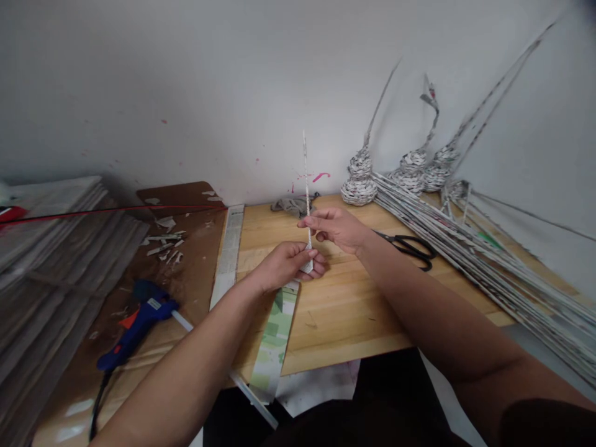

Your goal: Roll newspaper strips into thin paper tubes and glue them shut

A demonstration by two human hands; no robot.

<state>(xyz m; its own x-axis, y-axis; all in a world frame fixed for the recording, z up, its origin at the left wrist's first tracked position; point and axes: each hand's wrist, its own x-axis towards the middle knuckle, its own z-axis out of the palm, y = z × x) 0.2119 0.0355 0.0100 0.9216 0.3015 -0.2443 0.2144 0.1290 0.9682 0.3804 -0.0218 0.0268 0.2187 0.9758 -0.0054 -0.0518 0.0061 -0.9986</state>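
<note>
A thin rolled newspaper tube [306, 180] stands nearly upright above the wooden board [344, 310]. My right hand [336, 228] pinches it partway up. My left hand [287, 266] is closed around the tube's lower end, where a long paper strip [274, 335] with green print trails down toward me across the board. Both hands are closed on the same rolled paper.
A blue glue gun [139, 323] and a glue stick [182, 321] lie left. Black scissors [412, 247] sit right of my hands. A pile of paper tubes [488, 261], woven paper shapes [359, 183], stacked newspapers [51, 261], a newspaper strip [229, 248], scraps [165, 243] and a grey cloth [291, 205] surround.
</note>
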